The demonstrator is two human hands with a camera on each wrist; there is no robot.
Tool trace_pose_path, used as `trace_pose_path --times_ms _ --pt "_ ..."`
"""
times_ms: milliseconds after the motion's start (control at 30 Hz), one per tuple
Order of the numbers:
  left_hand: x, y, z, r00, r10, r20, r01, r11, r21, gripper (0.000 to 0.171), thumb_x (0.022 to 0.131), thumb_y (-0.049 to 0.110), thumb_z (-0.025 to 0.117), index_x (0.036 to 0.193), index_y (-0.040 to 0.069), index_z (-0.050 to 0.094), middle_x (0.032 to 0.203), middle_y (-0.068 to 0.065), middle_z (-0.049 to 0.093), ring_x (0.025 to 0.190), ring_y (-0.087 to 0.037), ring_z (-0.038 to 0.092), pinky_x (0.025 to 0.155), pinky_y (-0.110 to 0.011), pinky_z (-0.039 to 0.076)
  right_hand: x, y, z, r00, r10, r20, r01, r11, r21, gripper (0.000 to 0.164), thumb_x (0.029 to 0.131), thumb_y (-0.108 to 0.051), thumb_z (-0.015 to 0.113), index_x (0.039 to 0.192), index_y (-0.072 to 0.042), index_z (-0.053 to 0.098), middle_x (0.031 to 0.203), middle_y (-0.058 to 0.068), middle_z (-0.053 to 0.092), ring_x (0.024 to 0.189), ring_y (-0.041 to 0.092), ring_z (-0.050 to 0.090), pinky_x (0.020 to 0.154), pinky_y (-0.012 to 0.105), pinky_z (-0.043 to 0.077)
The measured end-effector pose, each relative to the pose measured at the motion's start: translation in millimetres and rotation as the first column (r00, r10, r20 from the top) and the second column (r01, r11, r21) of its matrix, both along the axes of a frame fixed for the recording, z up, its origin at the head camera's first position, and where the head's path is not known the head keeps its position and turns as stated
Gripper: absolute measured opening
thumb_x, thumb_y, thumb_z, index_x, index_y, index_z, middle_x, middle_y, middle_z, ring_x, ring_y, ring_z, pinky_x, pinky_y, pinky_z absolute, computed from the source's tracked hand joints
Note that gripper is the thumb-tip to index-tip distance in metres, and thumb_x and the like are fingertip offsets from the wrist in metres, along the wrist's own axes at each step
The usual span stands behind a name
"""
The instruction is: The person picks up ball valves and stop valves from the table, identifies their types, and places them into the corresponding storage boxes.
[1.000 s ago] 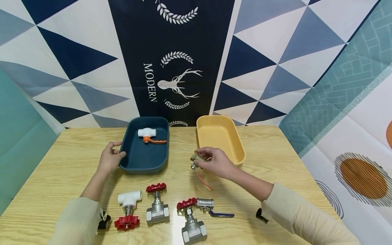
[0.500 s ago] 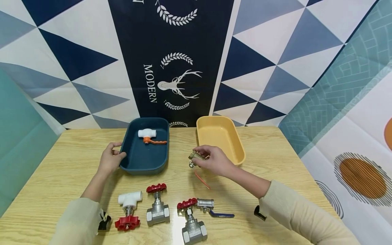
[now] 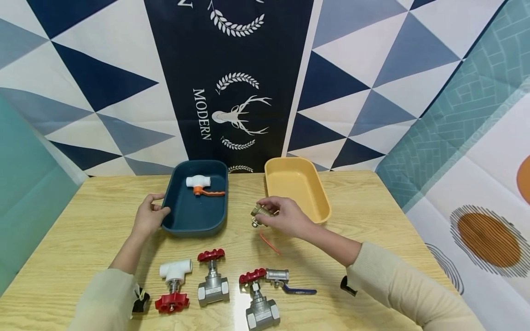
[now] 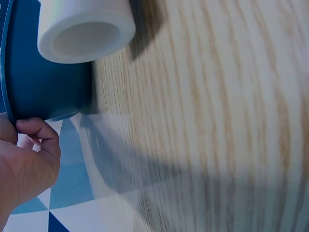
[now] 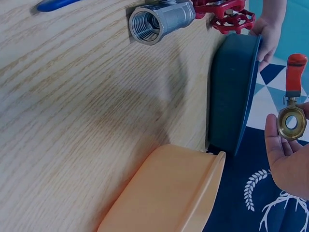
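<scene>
My right hand (image 3: 285, 216) pinches a brass ball valve (image 5: 291, 123) with a red lever handle, holding it above the table in front of the yellow bin. The lever points down toward the table's front in the head view. At the left, my left hand (image 3: 150, 215) grips the left rim of a dark blue bin (image 3: 194, 230), thumb and fingers on either side of the edge, as the left wrist view also shows. Inside that bin lies a white plastic ball valve (image 3: 198, 181) with an orange lever.
A yellow bin (image 3: 299, 181) stands right of the blue one. Nearer the front lie a white gate valve (image 3: 175, 276) with a red wheel, two metal gate valves (image 3: 213, 287) with red wheels, and a small metal ball valve (image 3: 277, 276) with a blue lever.
My right hand has shifted slightly left with the brass ball valve, toward the blue bin. The left hand has stayed on the blue bin's rim.
</scene>
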State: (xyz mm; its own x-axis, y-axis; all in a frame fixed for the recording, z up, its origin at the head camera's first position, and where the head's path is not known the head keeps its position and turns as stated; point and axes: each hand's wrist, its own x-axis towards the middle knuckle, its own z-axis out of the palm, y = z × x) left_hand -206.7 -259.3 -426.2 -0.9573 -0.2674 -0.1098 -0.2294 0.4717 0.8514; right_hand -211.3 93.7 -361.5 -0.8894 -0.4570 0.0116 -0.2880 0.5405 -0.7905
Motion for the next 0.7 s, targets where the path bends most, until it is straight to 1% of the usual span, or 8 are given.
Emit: trace_pose_path --times_ms 233,500,700 --pt "-0.3 -1 -0.8 1.0 0.004 0.015 -0.004 1.0 0.014 0.047 0.091 0.01 0.051 0.136 0.001 0.04 0.082 -0.003 0.043 0.07 -0.013 0.043 0.056 -0.022 0.042 -1.0 -5 4.1 1.0 -0.003 -0.01 0.003 1.0 0.014 0.037 0.083 -0.023 0.069 0.117 -0.008 0.063 0.098 0.004 0.064 0.085 0.013 0.058 0.071 0.023 0.049" --pt "1.2 -1 0.4 1.0 -0.005 0.015 0.004 1.0 0.018 0.047 0.091 0.01 0.051 0.137 0.001 0.039 0.082 -0.003 0.042 0.069 -0.012 0.042 0.056 -0.022 0.042 -2.8 -12 9.0 1.0 -0.001 -0.001 0.001 1.0 0.02 0.039 0.083 -0.023 0.069 0.118 -0.008 0.063 0.099 0.003 0.064 0.086 0.013 0.058 0.07 0.023 0.049" --pt "-0.7 -2 -1.0 1.0 0.003 0.013 -0.003 1.0 0.021 0.047 0.09 0.01 0.051 0.136 0.002 0.04 0.082 -0.002 0.042 0.07 -0.012 0.042 0.056 -0.022 0.041 -6.9 -16 8.7 1.0 0.009 -0.01 -0.009 1.0 0.02 0.039 0.084 -0.023 0.069 0.119 -0.008 0.062 0.101 0.003 0.064 0.086 0.014 0.057 0.071 0.024 0.049"
